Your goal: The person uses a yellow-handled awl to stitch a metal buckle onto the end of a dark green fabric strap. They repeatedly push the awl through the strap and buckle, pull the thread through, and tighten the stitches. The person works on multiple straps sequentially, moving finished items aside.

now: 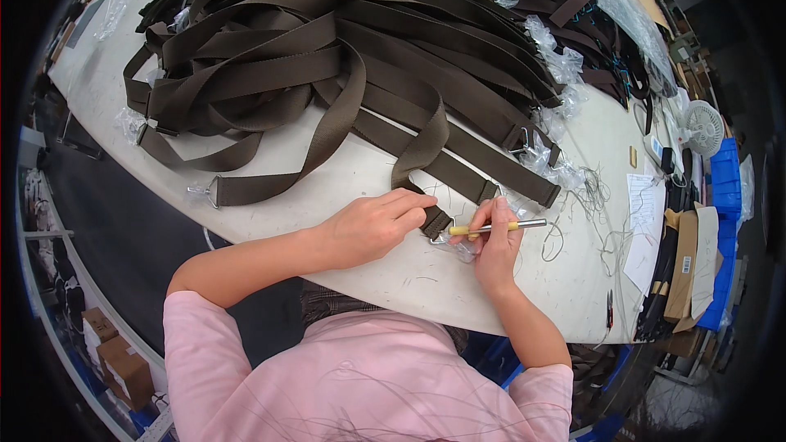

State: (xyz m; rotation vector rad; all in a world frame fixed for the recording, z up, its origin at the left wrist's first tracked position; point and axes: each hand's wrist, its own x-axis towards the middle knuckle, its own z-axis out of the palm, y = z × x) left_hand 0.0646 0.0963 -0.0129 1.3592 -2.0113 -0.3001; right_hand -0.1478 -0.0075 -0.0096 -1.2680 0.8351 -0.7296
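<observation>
My left hand is closed on the end of a dark brown webbing strap, its fingertips pressing the folded, stitched part; the thumb is hidden. Between the fingers of my right hand is a pen-shaped tool with a yellow body and a silver end. The tool lies nearly level, its yellow end close to the strap's stitched end. A small piece of clear plastic wrap sits at that end, partly hidden by the right hand. From there the strap loops back towards a large heap of straps.
Two flat strap ends lie just beyond my right hand. Loose thread and a paper sheet are to the right, with small scissors at the near edge. A white fan, blue bins and cardboard stand at the right.
</observation>
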